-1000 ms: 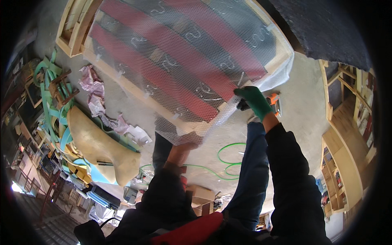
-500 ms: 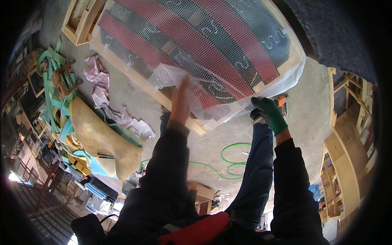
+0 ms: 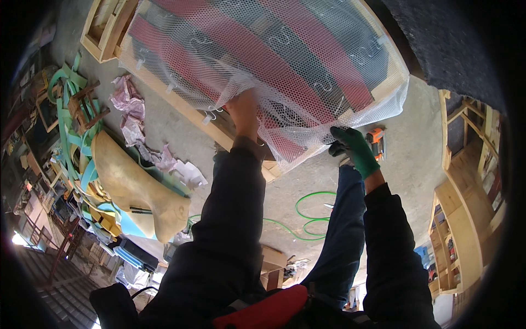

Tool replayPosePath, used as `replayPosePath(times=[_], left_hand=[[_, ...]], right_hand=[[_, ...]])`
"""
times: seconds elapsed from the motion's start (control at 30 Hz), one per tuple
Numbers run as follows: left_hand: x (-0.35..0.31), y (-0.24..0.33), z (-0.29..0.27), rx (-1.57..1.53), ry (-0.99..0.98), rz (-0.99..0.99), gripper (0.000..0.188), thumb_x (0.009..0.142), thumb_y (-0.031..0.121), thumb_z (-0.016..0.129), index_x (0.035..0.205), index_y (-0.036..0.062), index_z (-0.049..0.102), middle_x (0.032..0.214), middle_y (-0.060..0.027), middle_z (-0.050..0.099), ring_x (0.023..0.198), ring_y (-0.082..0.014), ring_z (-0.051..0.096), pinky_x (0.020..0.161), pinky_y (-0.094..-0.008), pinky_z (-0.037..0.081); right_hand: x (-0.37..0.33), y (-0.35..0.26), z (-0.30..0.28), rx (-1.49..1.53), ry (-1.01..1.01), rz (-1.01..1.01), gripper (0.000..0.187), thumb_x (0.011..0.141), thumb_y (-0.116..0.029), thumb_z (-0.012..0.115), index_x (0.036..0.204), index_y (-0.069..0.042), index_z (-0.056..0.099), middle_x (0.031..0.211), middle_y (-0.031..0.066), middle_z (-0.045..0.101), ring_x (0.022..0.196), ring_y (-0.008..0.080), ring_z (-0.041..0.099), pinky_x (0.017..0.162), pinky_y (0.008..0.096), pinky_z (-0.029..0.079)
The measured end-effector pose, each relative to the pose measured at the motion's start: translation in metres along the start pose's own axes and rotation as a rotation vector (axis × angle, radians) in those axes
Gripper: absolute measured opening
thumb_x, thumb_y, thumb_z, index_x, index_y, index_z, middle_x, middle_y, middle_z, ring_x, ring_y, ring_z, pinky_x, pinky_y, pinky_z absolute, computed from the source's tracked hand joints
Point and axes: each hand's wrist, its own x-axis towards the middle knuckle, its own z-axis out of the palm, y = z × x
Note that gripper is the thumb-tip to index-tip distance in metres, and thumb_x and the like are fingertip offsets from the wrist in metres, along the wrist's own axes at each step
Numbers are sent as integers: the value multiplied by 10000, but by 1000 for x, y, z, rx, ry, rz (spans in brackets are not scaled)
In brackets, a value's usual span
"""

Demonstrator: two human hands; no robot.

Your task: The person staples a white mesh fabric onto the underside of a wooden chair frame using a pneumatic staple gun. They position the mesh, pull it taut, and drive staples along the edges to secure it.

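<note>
A sheet of white mesh netting (image 3: 307, 66) lies over a wooden frame (image 3: 186, 112) strung with red and dark webbing strips and wavy metal springs. My left hand (image 3: 243, 112), bare, is at the near left edge of the netting. A fold of mesh hangs over its fingers, so their pose is hidden. At the near right edge, my right hand (image 3: 356, 151) wears a green glove with dark fingertips. Its fingers are closed on the netting's edge.
An orange stapler-like tool (image 3: 376, 143) lies on the floor beyond my right hand. Green hose (image 3: 307, 216) loops between my legs. To the left are crumpled pink paper (image 3: 129, 109) and a tan sheet (image 3: 137, 181) with foam scraps. Wooden furniture frames (image 3: 466, 230) stand at right.
My left hand has gone from above the netting to under its lifted fold. The near left part of the mesh has shifted, uncovering the frame's edge. My right hand has moved slightly left.
</note>
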Motion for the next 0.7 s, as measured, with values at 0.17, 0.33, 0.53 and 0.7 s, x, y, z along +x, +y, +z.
replayPosePath(times=[0.17, 0.33, 0.53, 0.7], left_hand=[[-39, 14, -12, 86, -79, 92, 384, 1041, 272, 657, 1317, 8, 616, 1248, -77, 638, 1081, -178, 613, 895, -317, 498], [-97, 11, -46, 275, -177, -156, 417, 1065, 308, 642, 1349, 7, 589, 1211, -58, 626, 1039, -171, 571, 864, -318, 482], [-186, -8, -106, 126, -14, -625, 345, 1097, 363, 575, 1255, 85, 706, 922, 62, 652, 711, -28, 550, 601, -220, 422], [-256, -31, -162, 383, 69, -749, 337, 1110, 363, 535, 1095, 75, 710, 813, 40, 642, 604, -31, 419, 528, -237, 320]], right_hand=[[4, 15, -11, -24, 22, 29, 393, 973, -370, 739, 1078, 6, 697, 862, 97, 737, 679, 191, 725, 624, 318, 586], [-20, 50, -29, -11, 111, 71, 407, 962, -354, 751, 1110, 21, 695, 905, 99, 730, 671, 223, 735, 608, 334, 594], [-36, 54, -38, 81, 175, 86, 385, 1006, -371, 701, 1093, 4, 697, 918, 79, 733, 711, 182, 731, 636, 316, 592], [-26, 45, -77, -276, -63, 253, 462, 980, -532, 698, 1022, -72, 693, 956, 59, 736, 735, 175, 709, 652, 334, 567]])
